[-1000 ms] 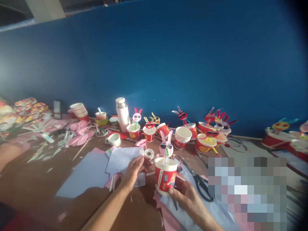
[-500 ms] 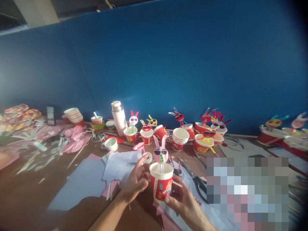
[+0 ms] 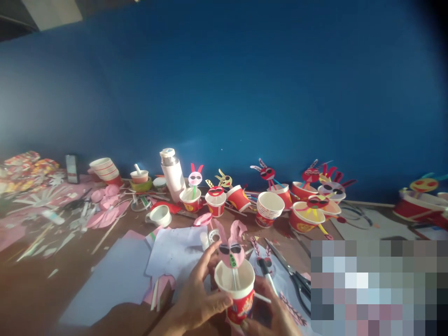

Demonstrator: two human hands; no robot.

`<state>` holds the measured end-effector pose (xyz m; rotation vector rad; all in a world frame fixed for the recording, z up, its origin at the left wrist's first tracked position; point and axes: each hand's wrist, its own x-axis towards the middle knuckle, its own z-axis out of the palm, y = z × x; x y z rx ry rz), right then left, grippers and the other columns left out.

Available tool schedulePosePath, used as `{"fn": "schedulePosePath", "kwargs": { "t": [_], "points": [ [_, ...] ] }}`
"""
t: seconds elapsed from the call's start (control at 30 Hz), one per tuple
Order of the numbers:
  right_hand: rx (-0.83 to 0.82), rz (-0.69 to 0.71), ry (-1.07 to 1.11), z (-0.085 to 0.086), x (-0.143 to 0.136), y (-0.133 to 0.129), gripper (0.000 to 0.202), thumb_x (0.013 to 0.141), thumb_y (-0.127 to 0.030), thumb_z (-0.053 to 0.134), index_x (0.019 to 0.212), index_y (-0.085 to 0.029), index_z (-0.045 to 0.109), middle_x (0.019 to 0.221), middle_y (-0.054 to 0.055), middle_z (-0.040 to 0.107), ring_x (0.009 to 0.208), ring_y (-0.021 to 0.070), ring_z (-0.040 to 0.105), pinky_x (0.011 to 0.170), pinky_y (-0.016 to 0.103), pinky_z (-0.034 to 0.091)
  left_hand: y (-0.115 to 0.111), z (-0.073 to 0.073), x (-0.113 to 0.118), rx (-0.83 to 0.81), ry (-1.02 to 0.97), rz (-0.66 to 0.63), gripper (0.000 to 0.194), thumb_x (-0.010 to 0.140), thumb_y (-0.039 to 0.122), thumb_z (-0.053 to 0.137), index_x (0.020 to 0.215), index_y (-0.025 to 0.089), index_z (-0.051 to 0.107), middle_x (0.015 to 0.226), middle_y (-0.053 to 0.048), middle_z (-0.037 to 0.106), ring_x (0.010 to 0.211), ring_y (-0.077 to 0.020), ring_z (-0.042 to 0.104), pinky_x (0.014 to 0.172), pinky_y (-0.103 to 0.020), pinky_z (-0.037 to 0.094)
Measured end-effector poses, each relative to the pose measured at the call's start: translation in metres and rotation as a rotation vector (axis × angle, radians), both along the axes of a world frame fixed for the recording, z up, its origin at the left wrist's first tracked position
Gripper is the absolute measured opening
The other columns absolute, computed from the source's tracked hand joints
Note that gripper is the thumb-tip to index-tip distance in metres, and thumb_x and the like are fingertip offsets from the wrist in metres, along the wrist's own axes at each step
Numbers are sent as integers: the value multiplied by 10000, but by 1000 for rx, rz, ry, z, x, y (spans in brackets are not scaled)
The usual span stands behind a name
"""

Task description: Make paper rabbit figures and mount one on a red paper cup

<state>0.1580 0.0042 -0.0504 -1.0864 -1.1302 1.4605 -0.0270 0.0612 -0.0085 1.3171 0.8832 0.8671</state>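
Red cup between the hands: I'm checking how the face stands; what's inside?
A pale stem runs down into the red cup from the pink face. The cup's near side hides the bottom and stem's lower end.

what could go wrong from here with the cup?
1. The pink figure stands above the cup on a thin stem, close to the left hand; a brush might bend it.
2. A white stick juts out at the cup's side, next to the right hand; fingers might snag it.
3. Scissors lie beyond that hand; swinging outward could bump them.
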Motion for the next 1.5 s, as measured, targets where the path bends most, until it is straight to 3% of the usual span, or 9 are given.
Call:
{"fn": "schedulePosePath", "kwargs": {
  "t": [0.13, 0.33, 0.47, 0.7, 0.9, 1.07, 1.27, 1.4, 1.5],
  "points": [
    [-66, 84, 20, 7, -2, -2, 658, 623, -574, 715, 1154, -251, 502, 1076, 110, 648, 810, 285, 671, 630, 385, 540, -3, 0, 2, -14, 37, 40, 968, 566, 399, 790, 1392, 234, 314, 1289, -127, 541, 1194, -372, 462, 976, -437, 379],
    [97, -41, -176, 9, 4, -11, 650, 648, -618, 673, 1149, -231, 526, 1026, 108, 642, 893, 281, 606, 770, 403, 483, 1, -1, -8, -7, -1, 53, 916, 608, 386, 766, 1382, 178, 323, 1322, -167, 508, 1204, -393, 455, 963, -438, 402],
    [242, -130, -417, 14, 8, -19, 483, 771, -547, 580, 1157, -263, 519, 1023, 72, 622, 825, 226, 565, 783, 363, 455, 10, 15, -26, 81, -33, 168, 781, 629, 434, 739, 1288, 171, 412, 1211, -150, 590, 1107, -363, 534, 877, -392, 459],
    [477, 132, -579, 25, 2, -20, 116, 839, -172, 506, 909, -230, 578, 865, 36, 662, 799, 173, 611, 731, 280, 458, 12, 40, -66, 334, -32, 461, 442, 641, 442, 721, 955, 190, 540, 851, -28, 626, 760, -201, 611, 672, -266, 482],
    [526, 226, -791, 14, 1, -23, 162, 890, -226, 467, 907, -212, 627, 828, 52, 691, 755, 184, 628, 689, 290, 464, 5, 35, -85, 322, -31, 437, 483, 695, 400, 684, 1079, 199, 470, 1049, -67, 588, 925, -249, 596, 719, -293, 484],
    [614, 373, -1003, 41, 7, -26, 151, 863, -258, 525, 864, -235, 674, 752, 13, 718, 679, 174, 643, 642, 272, 461, 4, 37, -83, 312, -57, 421, 493, 674, 412, 697, 1055, 192, 476, 1078, -89, 606, 951, -269, 601, 743, -316, 490],
    [672, 283, -1317, 69, 18, 36, 218, 888, -237, 472, 965, -213, 675, 914, 72, 717, 848, 235, 638, 773, 362, 447, 6, 43, -85, 351, -80, 441, 567, 694, 426, 676, 1164, 184, 473, 1137, -110, 597, 985, -280, 603, 773, -321, 495],
    [694, 219, -1400, 51, 7, 93, 264, 879, -191, 475, 1105, -171, 611, 1192, 143, 618, 1192, 324, 466, 942, 512, 328, 4, 38, -93, 309, -34, 448, 673, 693, 420, 690, 1249, 164, 410, 1188, -142, 576, 1059, -309, 568, 851, -363, 466],
    [715, 254, -1427, 33, 1, 93, 239, 882, -198, 469, 1063, -184, 626, 1202, 139, 616, 1161, 318, 499, 956, 550, 305, 2, 33, -96, 275, 8, 455, 702, 685, 429, 698, 1260, 156, 401, 1149, -138, 599, 1042, -307, 577, 853, -357, 462]
  ]
}}
